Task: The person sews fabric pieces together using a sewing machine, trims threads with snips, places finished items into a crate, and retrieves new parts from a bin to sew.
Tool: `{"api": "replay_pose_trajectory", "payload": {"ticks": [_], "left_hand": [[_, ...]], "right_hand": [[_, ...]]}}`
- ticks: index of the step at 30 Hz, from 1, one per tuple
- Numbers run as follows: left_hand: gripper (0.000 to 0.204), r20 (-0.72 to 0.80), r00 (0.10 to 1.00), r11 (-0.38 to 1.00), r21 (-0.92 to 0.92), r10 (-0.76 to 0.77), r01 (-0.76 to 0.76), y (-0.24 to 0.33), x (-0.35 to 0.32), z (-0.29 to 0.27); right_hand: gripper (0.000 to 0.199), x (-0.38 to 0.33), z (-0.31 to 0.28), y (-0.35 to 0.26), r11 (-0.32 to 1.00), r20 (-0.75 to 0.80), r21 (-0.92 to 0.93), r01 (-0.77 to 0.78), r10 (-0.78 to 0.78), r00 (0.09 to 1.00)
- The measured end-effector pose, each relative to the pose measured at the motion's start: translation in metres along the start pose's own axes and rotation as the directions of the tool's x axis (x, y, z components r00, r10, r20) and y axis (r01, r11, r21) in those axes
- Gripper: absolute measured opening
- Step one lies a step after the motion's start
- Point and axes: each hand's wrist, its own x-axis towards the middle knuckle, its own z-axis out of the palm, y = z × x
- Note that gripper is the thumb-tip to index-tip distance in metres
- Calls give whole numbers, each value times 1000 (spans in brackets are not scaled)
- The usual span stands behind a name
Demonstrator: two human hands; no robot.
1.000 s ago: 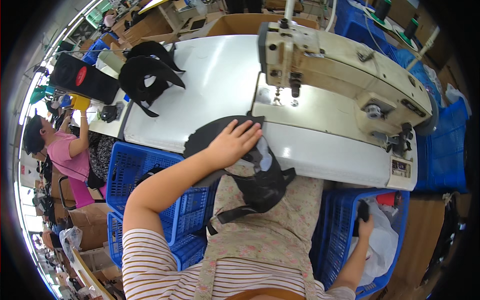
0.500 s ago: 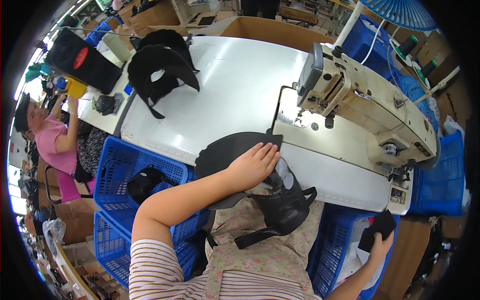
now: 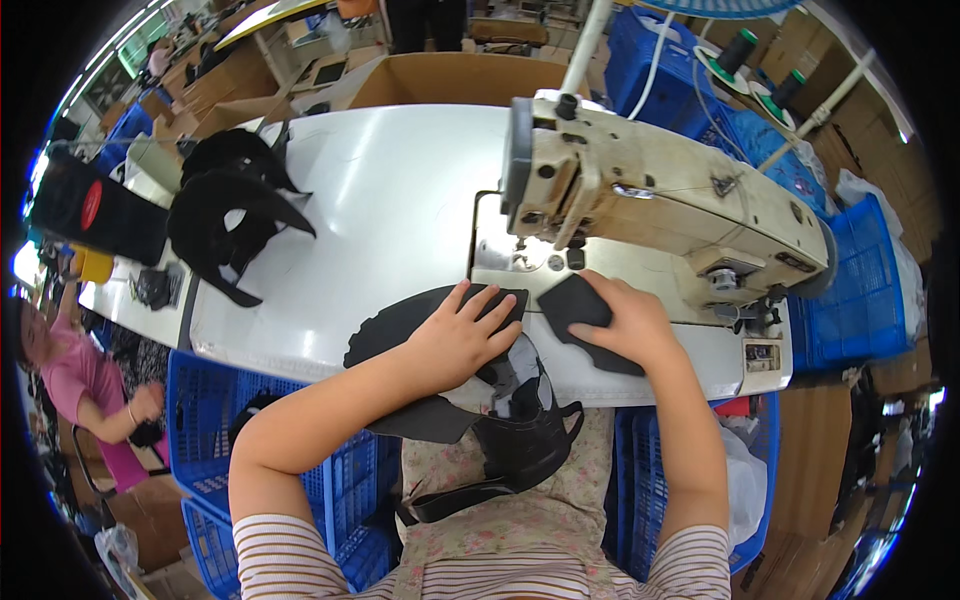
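My left hand [image 3: 460, 342] lies with fingers spread on a curved matte black panel [image 3: 388, 322] at the table's front edge. Joined to the panel is a glossy black section with a strap [image 3: 525, 450], which hangs over the edge against my apron. A small angular black fabric piece [image 3: 572, 303] is in my right hand [image 3: 637, 325], thumb on top; its fingers' undersides are hidden. The piece lies just right of the panel, a narrow gap between them. Both hands are in front of the sewing machine [image 3: 640, 170], close to its needle area.
Similar black sewn pieces [image 3: 235, 205] sit on the left of the white table [image 3: 370, 190]. Blue baskets [image 3: 200, 420] stand below on both sides. Thread cones [image 3: 738, 50] are behind the machine. At far left, a person in pink [image 3: 75, 370] sits nearby.
My right hand has brought the black fabric piece up from the right-hand basket onto the table beside the panel. My left hand stays on the panel. The whole view has shifted.
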Motion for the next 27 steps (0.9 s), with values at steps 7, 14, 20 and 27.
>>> {"api": "replay_pose_trajectory", "payload": {"ticks": [7, 14, 20, 27], "left_hand": [[44, 74, 997, 998, 64, -2, -3, -13, 18, 17], [42, 81, 997, 997, 79, 5, -11, -16, 22, 9], [47, 163, 986, 998, 52, -38, 30, -11, 22, 4], [63, 152, 987, 999, 26, -47, 43, -12, 24, -3]], "right_hand": [[52, 27, 33, 8, 949, -85, -202, 241, -262, 961], [45, 24, 44, -13, 974, -138, -79, 211, -221, 966], [41, 13, 46, -8, 946, -108, -81, 313, -321, 941], [37, 15, 52, -13, 958, -150, -80, 276, -285, 947]]}}
